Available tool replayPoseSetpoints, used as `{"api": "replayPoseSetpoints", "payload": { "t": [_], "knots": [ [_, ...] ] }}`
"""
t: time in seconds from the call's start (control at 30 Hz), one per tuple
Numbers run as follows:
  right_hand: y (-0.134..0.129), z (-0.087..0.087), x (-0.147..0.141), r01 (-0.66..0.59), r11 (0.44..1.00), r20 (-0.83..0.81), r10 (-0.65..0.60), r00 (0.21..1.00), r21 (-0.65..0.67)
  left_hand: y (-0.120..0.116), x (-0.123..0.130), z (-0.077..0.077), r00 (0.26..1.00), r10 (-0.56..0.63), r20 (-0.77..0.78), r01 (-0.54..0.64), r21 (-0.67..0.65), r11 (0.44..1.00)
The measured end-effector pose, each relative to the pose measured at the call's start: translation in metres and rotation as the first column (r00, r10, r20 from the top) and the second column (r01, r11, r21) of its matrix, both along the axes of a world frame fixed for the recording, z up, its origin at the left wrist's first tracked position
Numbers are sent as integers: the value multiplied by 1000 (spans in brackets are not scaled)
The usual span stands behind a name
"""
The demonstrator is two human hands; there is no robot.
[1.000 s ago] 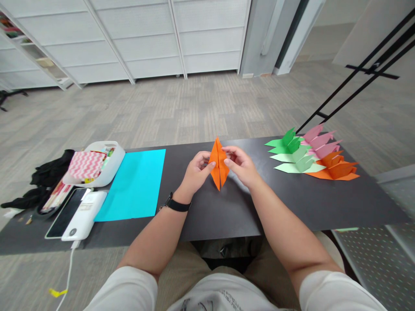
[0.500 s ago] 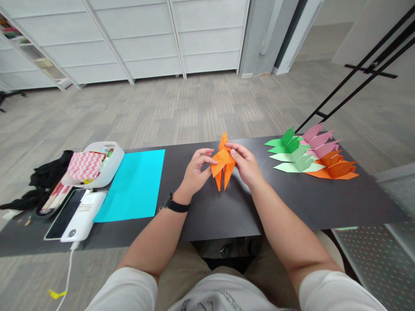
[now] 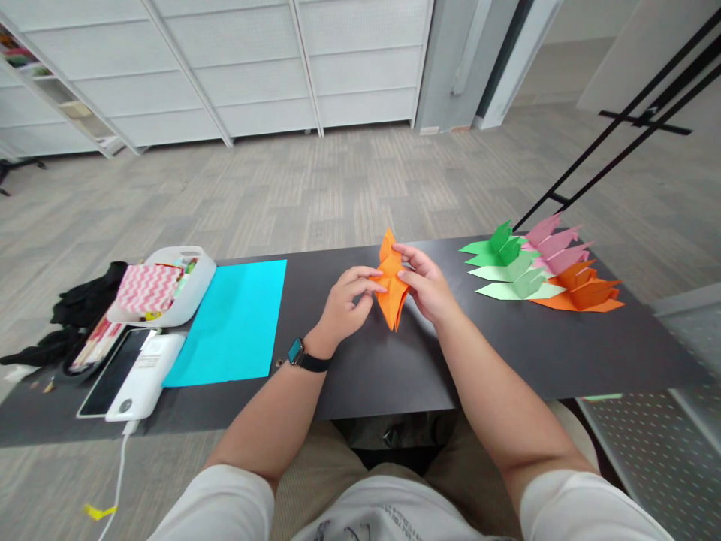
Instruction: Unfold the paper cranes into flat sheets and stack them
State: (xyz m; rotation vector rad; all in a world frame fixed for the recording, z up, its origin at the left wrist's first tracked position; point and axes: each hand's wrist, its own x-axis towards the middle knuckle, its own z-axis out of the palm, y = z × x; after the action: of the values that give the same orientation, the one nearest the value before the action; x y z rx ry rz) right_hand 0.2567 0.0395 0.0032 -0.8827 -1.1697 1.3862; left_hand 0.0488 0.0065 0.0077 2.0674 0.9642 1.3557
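Two hands on one piece: you've got the orange folded paper (image 3: 391, 282) pinched btwn them, held upright just above the dark table (image 3: 507, 353), its lower point aimed down at the top. Your left hand (image 3: 343, 304) closes thumb + fingertips on the paper's left edge; your right hand (image 3: 431, 289) clamps the right edge, fingers curled round it. Both grips closed on the paper, no gap visible.

Rel. to that grip:
- Well to the right of it, on the table: a row of finished folded paper shapes (image 3: 535, 270), green, pale green, pink, orange, overlapping each other.
- Just left of it, flat on the table: a cyan paper sheet (image 3: 233, 319), untouched.
- Further left, past the sheet: a white tray (image 3: 197, 289) w/ a red-white zigzag patterned pack (image 3: 149, 288) in it.
- Nearer you from the tray: a white power bank (image 3: 147, 383) w/ a phone (image 3: 113, 372) alongside, touching or nearly so; cable hangs off the table edge.
- Far left: black fabric (image 3: 84, 297), bunched.
- On your left wrist, below the grip: a watch (image 3: 298, 355) w/ black strap.
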Motion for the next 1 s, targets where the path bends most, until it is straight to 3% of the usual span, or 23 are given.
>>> {"api": "replayPoseSetpoints", "payload": {
  "t": [0.2,0.37,0.5,1.0],
  "knots": [
    [-3,-4,-3,-50,972,242,-8,970,231,8,-1,-11,970,132,204,-69,-286,956],
    [-6,-1,-4,-67,905,321,-79,944,419,16,-1,-20,965,82,251,38,-441,897],
    [-4,-1,-1,-91,892,352,-79,933,443,13,1,-16,968,16,250,107,-473,874],
    [-13,14,1,-194,834,418,-47,907,516,8,0,-11,953,35,302,106,-438,893]
  ]
}}
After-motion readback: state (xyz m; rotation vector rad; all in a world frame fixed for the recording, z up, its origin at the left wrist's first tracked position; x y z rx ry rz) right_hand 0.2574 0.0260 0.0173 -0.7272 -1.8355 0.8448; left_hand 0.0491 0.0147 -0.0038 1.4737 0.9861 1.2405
